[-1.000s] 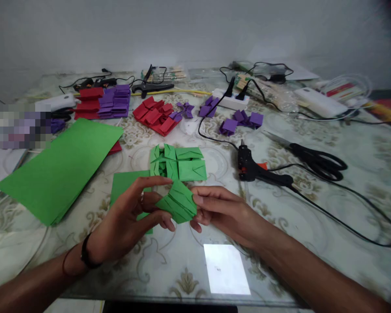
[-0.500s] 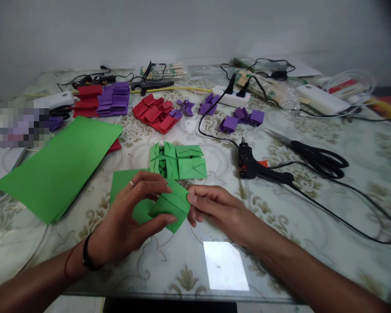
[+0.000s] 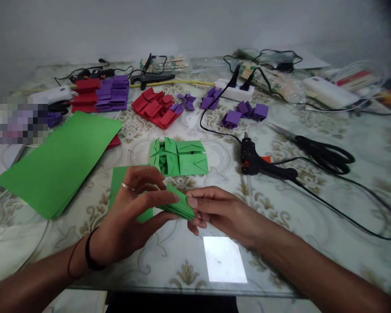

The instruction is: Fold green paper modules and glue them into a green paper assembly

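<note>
A fold is in hand, judging by the grip: the left hand (image 3: 125, 213) and the right hand (image 3: 230, 213) work together on one small piece of folded green paper (image 3: 181, 207), held in front of the person, seemingly just above the tabletop (image 3: 169, 278). The left hand is partly curled, its thumb under the near edge and its index fingertip on the upper face, with the other fingers arched behind. The right hand is nearly closed, pinching the paper's right end between the thumb and the bent fingers. Several layers show along the near edge, so this looks like the lining up or pressing of a crease, though the fingers hide much of it.

To press that crease well, the right hand would need to hold its end steady while the left thumb and index finger squeeze along the edge, keeping the layers flush.

Just beyond the hands lies a group of folded green units (image 3: 193, 165); a flat green sheet (image 3: 117, 184) sits partly behind the left hand, and a stack of green paper (image 3: 65, 161) farther left. The black glue gun (image 3: 254, 161) and black-handled scissors (image 3: 324, 152) lie to the right, both untouched
</note>
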{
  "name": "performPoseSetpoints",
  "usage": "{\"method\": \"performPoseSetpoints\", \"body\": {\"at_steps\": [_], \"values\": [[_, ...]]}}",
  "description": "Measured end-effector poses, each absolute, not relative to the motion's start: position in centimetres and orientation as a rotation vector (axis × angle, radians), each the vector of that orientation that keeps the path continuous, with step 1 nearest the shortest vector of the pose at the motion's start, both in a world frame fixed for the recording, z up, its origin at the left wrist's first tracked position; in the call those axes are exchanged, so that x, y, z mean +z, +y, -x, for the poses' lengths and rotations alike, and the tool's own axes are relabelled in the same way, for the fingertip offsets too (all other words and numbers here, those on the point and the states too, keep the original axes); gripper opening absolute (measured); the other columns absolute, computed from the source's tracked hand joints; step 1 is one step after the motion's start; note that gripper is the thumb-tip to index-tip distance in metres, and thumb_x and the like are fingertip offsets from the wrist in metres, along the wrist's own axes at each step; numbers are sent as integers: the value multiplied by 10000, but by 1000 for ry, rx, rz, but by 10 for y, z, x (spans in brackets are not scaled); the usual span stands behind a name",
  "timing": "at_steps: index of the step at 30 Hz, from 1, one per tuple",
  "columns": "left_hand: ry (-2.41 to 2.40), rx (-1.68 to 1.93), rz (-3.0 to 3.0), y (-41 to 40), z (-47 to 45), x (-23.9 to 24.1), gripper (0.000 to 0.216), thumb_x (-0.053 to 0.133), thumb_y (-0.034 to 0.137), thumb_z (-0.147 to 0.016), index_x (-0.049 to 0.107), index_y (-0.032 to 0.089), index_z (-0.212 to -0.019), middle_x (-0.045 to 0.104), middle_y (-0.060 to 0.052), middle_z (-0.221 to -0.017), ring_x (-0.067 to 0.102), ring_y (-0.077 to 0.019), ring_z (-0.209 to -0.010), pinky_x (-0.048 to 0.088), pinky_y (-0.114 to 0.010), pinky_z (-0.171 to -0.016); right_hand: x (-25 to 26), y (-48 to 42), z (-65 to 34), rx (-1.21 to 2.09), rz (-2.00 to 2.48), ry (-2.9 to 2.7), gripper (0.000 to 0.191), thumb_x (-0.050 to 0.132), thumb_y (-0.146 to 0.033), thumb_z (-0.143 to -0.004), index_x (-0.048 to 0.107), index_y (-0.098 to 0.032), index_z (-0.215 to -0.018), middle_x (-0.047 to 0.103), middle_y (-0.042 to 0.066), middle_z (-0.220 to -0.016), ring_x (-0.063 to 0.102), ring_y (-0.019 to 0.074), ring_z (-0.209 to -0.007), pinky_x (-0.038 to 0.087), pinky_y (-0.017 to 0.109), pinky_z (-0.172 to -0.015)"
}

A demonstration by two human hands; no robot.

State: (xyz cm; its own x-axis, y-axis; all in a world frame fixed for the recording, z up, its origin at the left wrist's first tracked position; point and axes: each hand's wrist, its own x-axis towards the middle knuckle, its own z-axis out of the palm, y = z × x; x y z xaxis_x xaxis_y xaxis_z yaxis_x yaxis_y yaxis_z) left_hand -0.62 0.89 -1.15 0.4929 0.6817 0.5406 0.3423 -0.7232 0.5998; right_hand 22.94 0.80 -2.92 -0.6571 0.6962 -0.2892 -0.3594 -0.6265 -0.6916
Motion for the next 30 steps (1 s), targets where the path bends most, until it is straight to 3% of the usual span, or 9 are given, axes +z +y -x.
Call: {"method": "performPoseSetpoints", "body": {"at_steps": [9, 15, 19, 24, 30], "values": [[862, 1055, -2483, 5, 6, -6, 100, 780, 281, -991, 730, 247, -1071, 567, -89, -1224, 644, -264, -1130, 659, -438, -952, -27, 8, -228, 2290, 763, -864, 325, 821, -388, -904, 691, -145, -733, 592, -22, -631, 520, 109, -592, 474, 272, -633], [843, 1018, -2517, 2, 6, -3, 25, 728, 295, -1032, 732, 275, -1017, 623, -62, -1174, 678, -247, -1098, 639, -430, -947, -33, 7, -227, 2318, 770, -922, 282, 798, -379, -901, 711, -157, -750, 608, -19, -644, 549, 123, -613, 475, 293, -661], [789, 995, -2492, 4, 6, 1, 38, 773, 287, -998, 756, 277, -1030, 687, -54, -1103, 714, -255, -1017, 634, -428, -903, -37, 6, -227, 2338, 717, -988, 270, 782, -379, -894, 705, -174, -737, 572, -34, -629, 491, 123, -591, 504, 312, -658], [624, 954, -2377, 7, 5, 4, 114, 776, 221, -998, 740, 221, -1106, 753, -34, -976, 746, -184, -856, 648, -320, -811, -32, 6, -229, 2393, 676, -1111, 310, 715, -379, -946, 651, -188, -711, 493, -54, -616, 433, 116, -586, 521, 302, -682], [696, 965, -2300, 3, 6, 7, 165, 787, 226, -993, 726, 257, -1144, 790, -6, -930, 774, -178, -778, 655, -276, -716, -15, 6, -229, 2214, 784, -1402, 325, 692, -465, -1002, 631, -183, -852, 550, -28, -774, 551, 134, -732, 477, 285, -718]]}}
